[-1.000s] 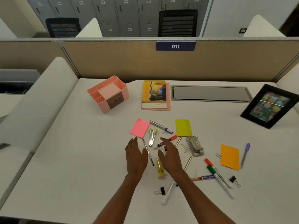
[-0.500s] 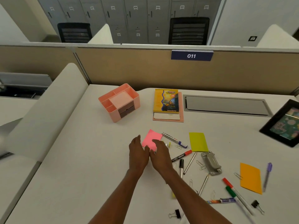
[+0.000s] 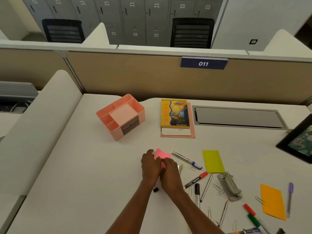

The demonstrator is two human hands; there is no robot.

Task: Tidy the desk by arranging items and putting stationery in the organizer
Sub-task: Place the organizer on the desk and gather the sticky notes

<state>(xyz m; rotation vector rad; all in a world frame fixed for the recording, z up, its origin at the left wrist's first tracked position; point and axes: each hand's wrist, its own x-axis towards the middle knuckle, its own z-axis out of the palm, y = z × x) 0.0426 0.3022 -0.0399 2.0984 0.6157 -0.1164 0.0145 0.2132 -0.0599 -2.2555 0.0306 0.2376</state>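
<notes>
A pink sticky pad [image 3: 162, 155] lies mid-desk with both my hands on it. My left hand [image 3: 150, 166] touches its left edge and my right hand [image 3: 170, 174] covers its near part, fingers curled at the pad. The pink organizer [image 3: 135, 107] stands at the back left, its compartments showing nothing inside. Right of my hands lie a blue-capped marker [image 3: 187, 160], a red-capped marker [image 3: 195, 179], a yellow-green pad [image 3: 213, 161], an orange pad [image 3: 273, 201], a grey hole punch [image 3: 229, 186], pens and several paper clips.
A yellow book [image 3: 174, 114] on a pink folder lies behind the clutter. A grey cable hatch [image 3: 236, 117] is at the back right and a black picture frame [image 3: 298, 142] at the right edge. Red and green markers [image 3: 253, 215] and a purple pen [image 3: 290, 198] lie near right.
Both hands moved forward from the pens onto the pink sticky pad and closed together over it. The view shifted, so the desk items sit lower and further right.
</notes>
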